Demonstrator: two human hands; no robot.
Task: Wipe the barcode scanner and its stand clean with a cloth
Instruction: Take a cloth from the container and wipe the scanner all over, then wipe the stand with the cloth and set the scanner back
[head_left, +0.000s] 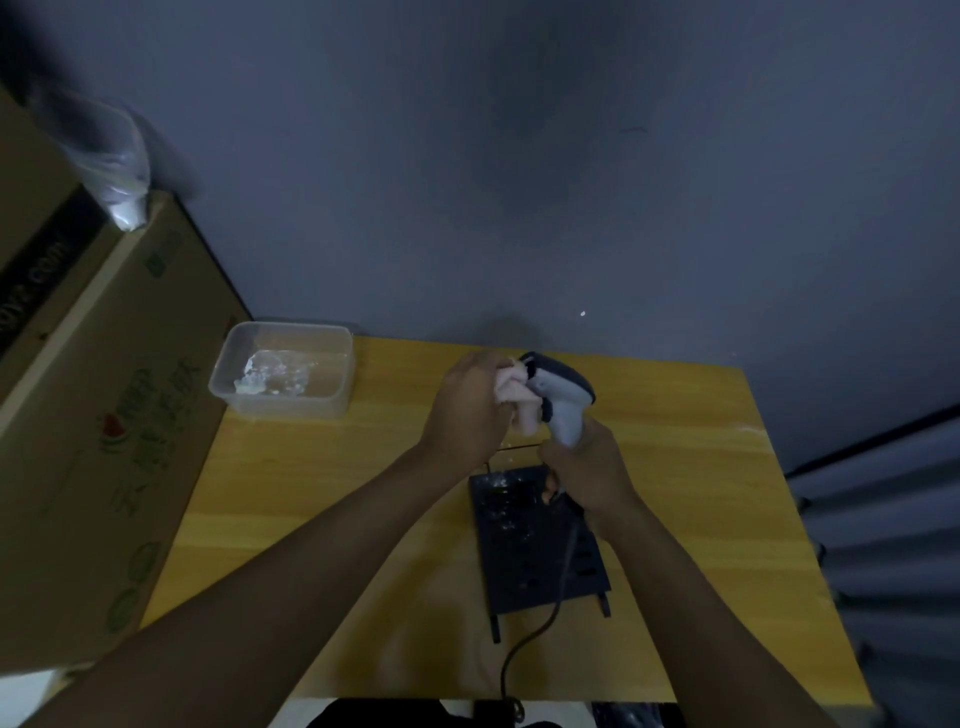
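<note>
Fingers of the right hand (587, 467) wrap the handle of one barcode scanner (561, 400), raised over one black stand (540, 551) mid-table; the left hand (467, 410) bunches one cloth (519, 400) against its head

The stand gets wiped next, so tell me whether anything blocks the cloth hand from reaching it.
Nothing visible blocks it. The left hand presses the cloth on the scanner, held above the table by the right hand. The black stand lies flat below; only the scanner's cable crosses it.
</note>
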